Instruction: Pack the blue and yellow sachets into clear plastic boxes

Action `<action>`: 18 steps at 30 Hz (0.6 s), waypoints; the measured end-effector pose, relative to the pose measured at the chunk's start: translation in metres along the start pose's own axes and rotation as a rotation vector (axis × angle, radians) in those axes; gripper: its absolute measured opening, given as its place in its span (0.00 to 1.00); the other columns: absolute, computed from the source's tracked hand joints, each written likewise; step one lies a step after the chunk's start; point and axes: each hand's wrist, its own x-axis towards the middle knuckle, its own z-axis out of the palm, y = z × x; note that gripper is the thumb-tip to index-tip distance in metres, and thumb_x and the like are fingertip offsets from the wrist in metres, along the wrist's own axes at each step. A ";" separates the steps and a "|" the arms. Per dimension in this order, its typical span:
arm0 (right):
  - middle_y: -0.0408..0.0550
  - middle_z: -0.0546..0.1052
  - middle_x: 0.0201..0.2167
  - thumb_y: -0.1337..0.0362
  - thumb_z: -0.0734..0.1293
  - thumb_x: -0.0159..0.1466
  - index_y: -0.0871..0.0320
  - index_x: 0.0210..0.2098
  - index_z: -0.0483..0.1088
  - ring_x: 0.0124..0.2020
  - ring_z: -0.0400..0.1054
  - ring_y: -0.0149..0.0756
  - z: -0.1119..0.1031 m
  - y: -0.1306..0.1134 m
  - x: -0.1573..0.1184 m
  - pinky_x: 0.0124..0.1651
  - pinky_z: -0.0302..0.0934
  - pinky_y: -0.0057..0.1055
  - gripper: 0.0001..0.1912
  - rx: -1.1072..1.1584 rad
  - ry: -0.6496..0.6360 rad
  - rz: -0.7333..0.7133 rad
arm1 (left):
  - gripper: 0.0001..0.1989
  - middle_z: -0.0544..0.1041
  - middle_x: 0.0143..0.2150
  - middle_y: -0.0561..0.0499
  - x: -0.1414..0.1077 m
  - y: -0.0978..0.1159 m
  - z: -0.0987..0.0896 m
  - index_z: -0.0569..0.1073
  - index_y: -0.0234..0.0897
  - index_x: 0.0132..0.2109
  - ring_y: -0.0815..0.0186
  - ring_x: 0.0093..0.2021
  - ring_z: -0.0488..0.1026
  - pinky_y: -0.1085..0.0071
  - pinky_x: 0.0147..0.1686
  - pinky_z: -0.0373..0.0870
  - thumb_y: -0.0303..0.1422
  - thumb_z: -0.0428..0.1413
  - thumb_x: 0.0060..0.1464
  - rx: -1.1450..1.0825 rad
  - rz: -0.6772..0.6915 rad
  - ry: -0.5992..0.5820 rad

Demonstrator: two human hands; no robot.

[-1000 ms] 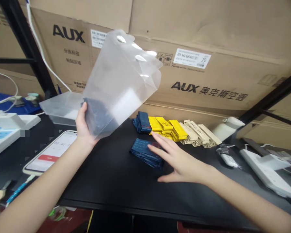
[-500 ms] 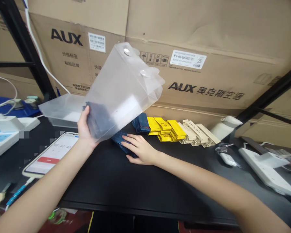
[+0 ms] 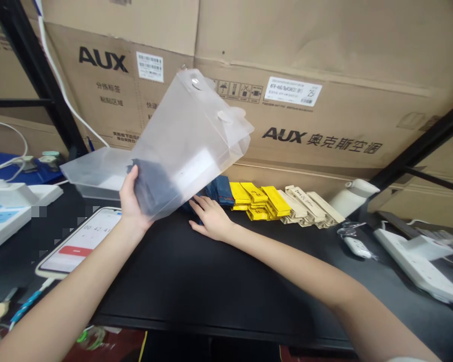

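Note:
My left hand is closed around the lower end of a clear frosted plastic bag, holding it tilted above the table. Dark blue contents show through its base, but I cannot make out what they are. Partly behind the bag, my right hand rests with fingers spread on a dark blue packet on the table. A row of folded packets runs to its right: dark blue packets, then yellow packets, then cream packets with dark writing.
Left of the bag sit a translucent tray and a phone showing a timer. Power strips with cables lie at both sides. A white bottle leans at right. Large cardboard boxes stand behind the black table.
My right hand has slid away from me and slightly left, pushing the dark blue packet back toward the row. My left hand and the plastic bag have barely moved.

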 end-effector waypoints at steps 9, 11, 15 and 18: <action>0.70 0.61 0.63 0.53 0.61 0.67 0.70 0.60 0.61 0.62 0.57 0.55 0.010 0.008 0.020 0.61 0.54 0.51 0.30 0.018 0.045 0.005 | 0.12 0.83 0.35 0.53 0.004 0.009 -0.001 0.79 0.36 0.42 0.65 0.35 0.79 0.69 0.39 0.78 0.38 0.59 0.53 -0.035 0.060 -0.048; 0.71 0.60 0.64 0.52 0.61 0.67 0.69 0.60 0.61 0.63 0.56 0.54 0.014 0.014 0.026 0.61 0.55 0.51 0.30 0.075 0.058 -0.067 | 0.13 0.83 0.36 0.52 0.004 0.009 0.000 0.79 0.36 0.43 0.65 0.35 0.79 0.69 0.40 0.78 0.38 0.59 0.53 -0.040 0.058 -0.036; 0.70 0.61 0.63 0.50 0.61 0.67 0.67 0.57 0.63 0.64 0.56 0.52 0.019 0.020 0.032 0.63 0.53 0.49 0.29 0.177 0.133 -0.147 | 0.14 0.83 0.38 0.52 0.004 0.010 -0.001 0.79 0.37 0.43 0.63 0.38 0.79 0.68 0.42 0.77 0.39 0.60 0.52 -0.028 0.066 -0.026; 0.67 0.62 0.63 0.48 0.63 0.65 0.63 0.58 0.61 0.65 0.54 0.52 0.014 0.019 0.039 0.64 0.51 0.52 0.30 0.275 0.228 -0.062 | 0.14 0.83 0.39 0.52 0.005 0.011 -0.001 0.79 0.37 0.43 0.62 0.40 0.79 0.68 0.42 0.77 0.40 0.59 0.53 -0.027 0.079 -0.031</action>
